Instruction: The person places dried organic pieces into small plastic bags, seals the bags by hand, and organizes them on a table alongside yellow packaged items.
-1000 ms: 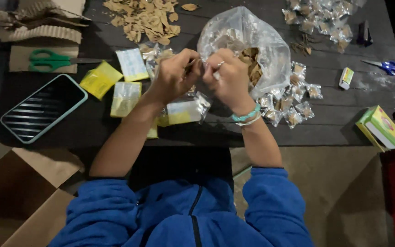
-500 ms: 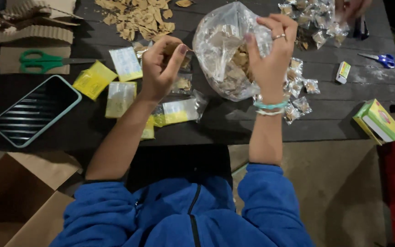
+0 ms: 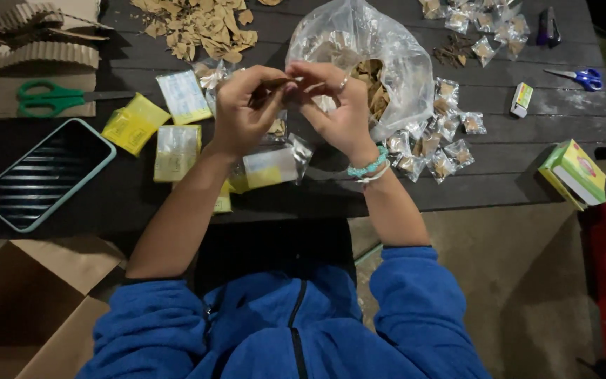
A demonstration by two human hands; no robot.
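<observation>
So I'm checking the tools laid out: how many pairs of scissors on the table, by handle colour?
Green-handled scissors: 1, at the table's left on cardboard.
Blue-handled scissors: 1, at the right, beyond the large clear bag.
Total: 2

head view, steeply down, close over table [image 3: 527, 175]

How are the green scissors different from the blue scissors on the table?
The green scissors look larger and lie on a piece of cardboard at the far left; the blue scissors look smaller and lie on the bare dark table at the far right. Both lie flat, away from both hands.
</observation>
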